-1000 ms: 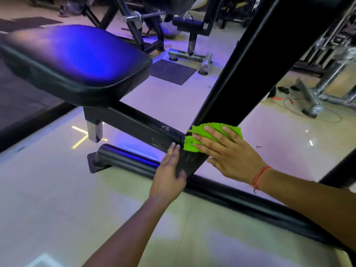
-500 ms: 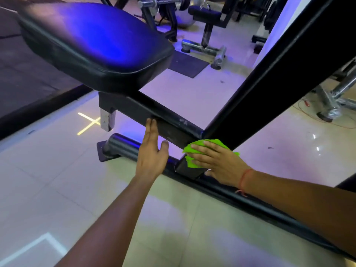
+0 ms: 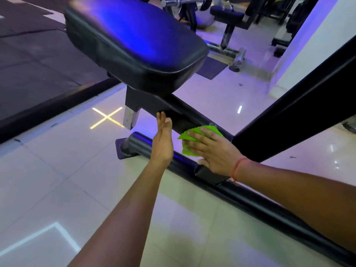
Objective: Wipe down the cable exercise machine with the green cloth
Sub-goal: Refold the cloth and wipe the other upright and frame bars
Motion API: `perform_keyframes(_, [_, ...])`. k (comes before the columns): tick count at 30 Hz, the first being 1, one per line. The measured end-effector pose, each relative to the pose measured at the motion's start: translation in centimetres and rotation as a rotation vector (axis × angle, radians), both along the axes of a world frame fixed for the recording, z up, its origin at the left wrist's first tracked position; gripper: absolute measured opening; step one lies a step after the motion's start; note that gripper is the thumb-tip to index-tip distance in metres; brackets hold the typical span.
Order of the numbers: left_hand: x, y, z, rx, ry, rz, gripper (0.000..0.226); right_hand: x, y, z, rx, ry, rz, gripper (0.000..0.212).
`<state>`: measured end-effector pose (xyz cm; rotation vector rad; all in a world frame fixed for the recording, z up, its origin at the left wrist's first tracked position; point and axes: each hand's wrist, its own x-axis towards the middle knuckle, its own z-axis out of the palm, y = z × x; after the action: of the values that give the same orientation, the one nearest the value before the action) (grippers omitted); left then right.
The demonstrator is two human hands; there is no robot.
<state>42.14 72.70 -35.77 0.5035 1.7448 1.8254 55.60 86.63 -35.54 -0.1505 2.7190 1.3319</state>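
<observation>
Right hand (image 3: 217,151) flat on green cloth (image 3: 189,140) (fingers spread) against seat beam (image 3: 185,112), left hand (image 3: 162,139) open, seemingly touching it.

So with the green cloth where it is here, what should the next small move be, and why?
Probably slide the right hand and crumpled green cloth further along the black horizontal steel beam toward the padded black seat. The cloth is pressed flat near the joint, and the beam ahead, beside the open left hand, looks unwiped.

Green cloth (image 3: 192,140); black seat pad (image 3: 134,45); red wrist thread (image 3: 238,167).
</observation>
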Motion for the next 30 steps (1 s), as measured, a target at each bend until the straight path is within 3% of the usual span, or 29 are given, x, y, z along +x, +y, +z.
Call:
perform_keyframes(4, [0.8,0.3,0.5,0.07,0.006,0.025,0.06,-3.6,-1.1,0.1,-0.053,0.165,-0.076,0.068])
perform_keyframes(10, [1.8,0.3,-0.7,-0.013,0.106,-0.04,0.061,6.7,0.7,-2.6,-0.087,0.097,-0.091,0.087])
perform_keyframes(16, [4.9,0.3,-1.2,-0.041,0.152,-0.136,0.061,5.6,0.2,-4.8,-0.135,0.205,-0.133,0.074])
perform_keyframes(22, [8.4,0.7,-2.3,-0.128,0.24,-0.249,0.063,12.4,2.2,-8.8,-0.197,0.045,-0.147,0.085])
perform_keyframes(27, [9.7,0.2,-4.5,-0.187,0.354,-0.301,0.059,10.5,0.3,-8.8,-0.288,0.364,-0.204,0.071])
perform_keyframes(30, [8.4,-0.1,-7.8,-0.31,0.467,-0.379,0.056,10.3,-0.5,-11.3,-0.347,0.32,-0.281,0.078])
